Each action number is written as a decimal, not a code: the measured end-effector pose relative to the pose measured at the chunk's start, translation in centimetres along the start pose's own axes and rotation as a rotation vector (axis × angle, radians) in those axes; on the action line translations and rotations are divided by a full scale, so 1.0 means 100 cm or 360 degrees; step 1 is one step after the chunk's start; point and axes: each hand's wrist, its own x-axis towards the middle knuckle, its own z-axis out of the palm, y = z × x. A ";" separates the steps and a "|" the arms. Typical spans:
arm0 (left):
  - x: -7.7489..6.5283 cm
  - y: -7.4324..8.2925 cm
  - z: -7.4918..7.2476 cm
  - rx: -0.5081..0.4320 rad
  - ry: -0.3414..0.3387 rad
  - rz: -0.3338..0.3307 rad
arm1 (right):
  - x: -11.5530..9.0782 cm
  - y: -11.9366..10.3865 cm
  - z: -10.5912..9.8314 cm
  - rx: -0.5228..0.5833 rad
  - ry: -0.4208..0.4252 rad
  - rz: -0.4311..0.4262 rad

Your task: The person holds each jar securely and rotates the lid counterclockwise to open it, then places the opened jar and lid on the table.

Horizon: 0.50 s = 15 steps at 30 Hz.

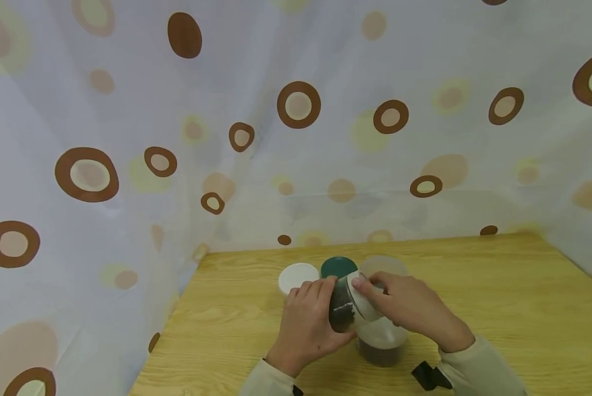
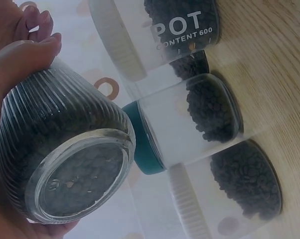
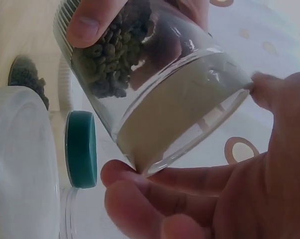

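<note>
My left hand [image 1: 310, 319] grips a ribbed glass jar [image 2: 75, 144] round its body and holds it tilted above the table, base toward me. Dark, bean-like pieces [image 3: 112, 59] lie inside it. At the jar's other end, my right hand [image 1: 407, 302] pinches the pale lid [image 3: 185, 99] between thumb and fingers. The lid sits at the jar's mouth; whether it is loose I cannot tell. Just beyond the hands stands a jar with a green lid [image 1: 338, 266], beside one with a white lid [image 1: 298, 278].
A clear jar with "POT" lettering [image 2: 182, 25] stands close by, dark pieces in its bottom. Behind the right hand shows a translucent lid [image 1: 385, 265]. All stand on a wooden table [image 1: 498, 297], with a spotted curtain [image 1: 345, 148] behind. A black strap [image 1: 426, 377] hangs by the right sleeve.
</note>
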 end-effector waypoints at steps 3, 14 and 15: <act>0.000 0.000 -0.001 -0.0027 0.0001 -0.0005 | 0.000 0.002 -0.002 -0.0014 -0.0040 -0.0110; -0.002 -0.001 -0.001 -0.0097 0.0022 -0.0017 | -0.001 0.017 -0.005 0.0084 -0.0083 -0.0616; -0.002 -0.001 -0.001 -0.0097 0.0024 -0.0017 | -0.001 0.017 -0.005 0.0090 -0.0084 -0.0617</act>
